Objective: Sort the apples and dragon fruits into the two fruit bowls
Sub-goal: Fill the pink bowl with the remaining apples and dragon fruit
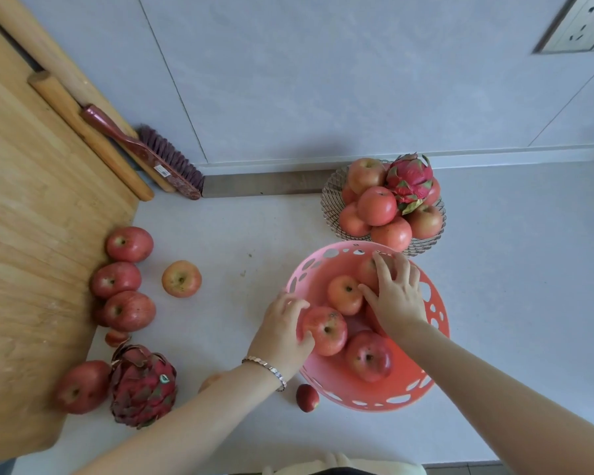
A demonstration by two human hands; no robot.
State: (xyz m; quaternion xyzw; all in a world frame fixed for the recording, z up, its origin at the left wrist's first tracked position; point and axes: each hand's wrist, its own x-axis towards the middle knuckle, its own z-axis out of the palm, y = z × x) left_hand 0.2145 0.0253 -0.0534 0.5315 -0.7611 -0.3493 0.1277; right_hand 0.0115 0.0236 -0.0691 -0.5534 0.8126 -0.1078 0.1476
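A pink perforated bowl (426,382) in front of me holds several apples. My left hand (282,327) grips one apple (326,330) at the bowl's left rim. My right hand (396,296) lies over another apple (369,270) at the far side of the bowl, fingers spread on it. Behind stands a wire bowl (331,197) piled with apples and one dragon fruit (410,181). On the counter at left lie several loose apples, such as one (181,278) alone, and a second dragon fruit (143,385).
A wooden board (31,234) covers the counter's left side, with a rolling pin (90,135) and a brush (158,156) against the wall. A small red fruit (307,397) lies beside the pink bowl. A wall socket (583,25) is at top right.
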